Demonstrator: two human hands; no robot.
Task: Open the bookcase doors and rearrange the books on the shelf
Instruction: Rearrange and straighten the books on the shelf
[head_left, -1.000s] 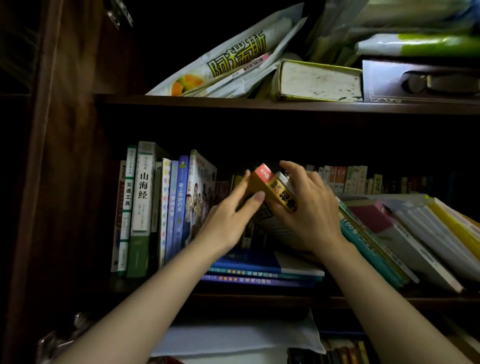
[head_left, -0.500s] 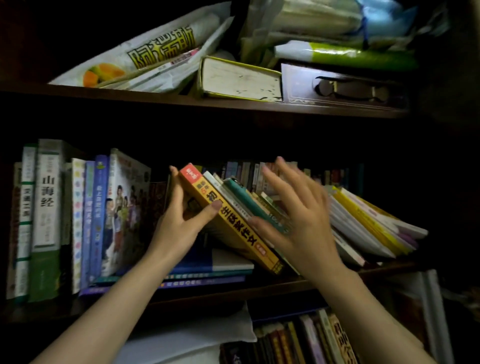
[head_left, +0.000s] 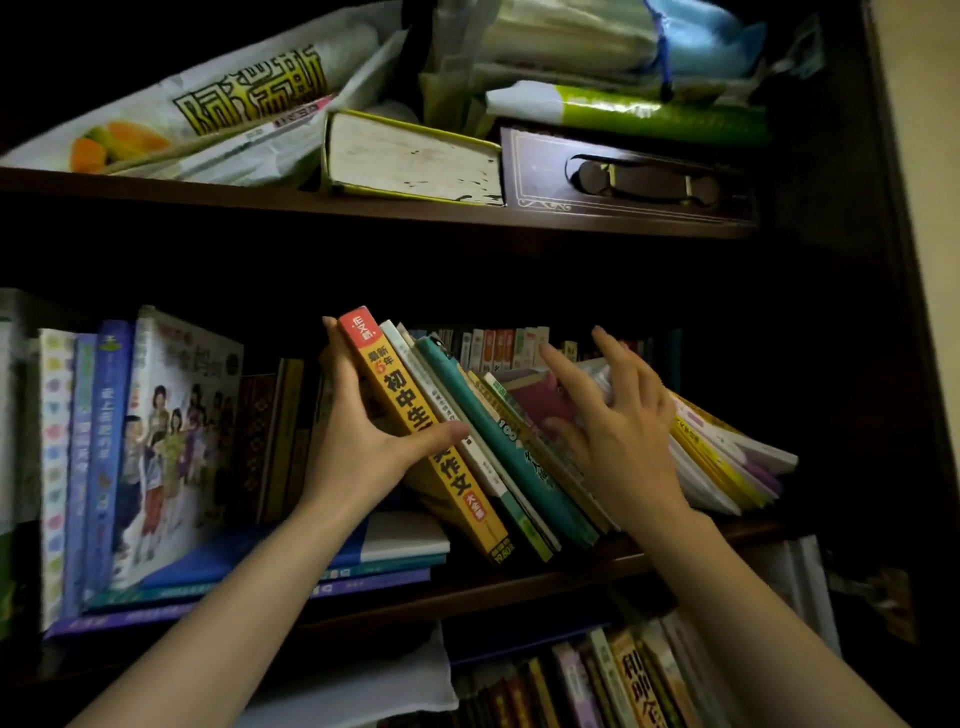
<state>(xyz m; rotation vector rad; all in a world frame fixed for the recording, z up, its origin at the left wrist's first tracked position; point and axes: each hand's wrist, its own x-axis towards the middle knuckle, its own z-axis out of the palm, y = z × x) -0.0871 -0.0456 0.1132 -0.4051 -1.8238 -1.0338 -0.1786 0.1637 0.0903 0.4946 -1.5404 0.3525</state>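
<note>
On the middle shelf, left hand: the left hand (head_left: 363, 447) has its grip clamped on the yellow book (head_left: 415, 415), fingers up the near cover, thumb hooked across the spine.
Right hand: the right hand (head_left: 618, 426) lies with its fingers spread and nearly straight against the leaning row of books (head_left: 519, 457), holding none of them; the fingertips touch a pink cover there.
Yellow book: thick, with a red cap at the top of the spine and large dark characters down it. Its long axis runs from upper left to lower right: the top tips left toward the left hand, the foot sits on the middle shelf (head_left: 571, 571) to the right.
Leaning row: a white spine, a teal one and more yellow-edged books lean the same way just behind the yellow book, each touching the next, falling flatter toward the right.
Flat stack: blue and purple books (head_left: 395, 561) lie flat under the left wrist, touching the foot of the yellow book.
Upright books: an illustrated cover with cartoon children (head_left: 182, 441) and thin blue spines stand at the left.
Upper shelf: a printed plastic bag (head_left: 234, 104), a thick old book (head_left: 415, 161) lying flat, and a dark box with a handle (head_left: 623, 176), side by side.
Lower shelf: more spines (head_left: 623, 675), too dark to read well.
</note>
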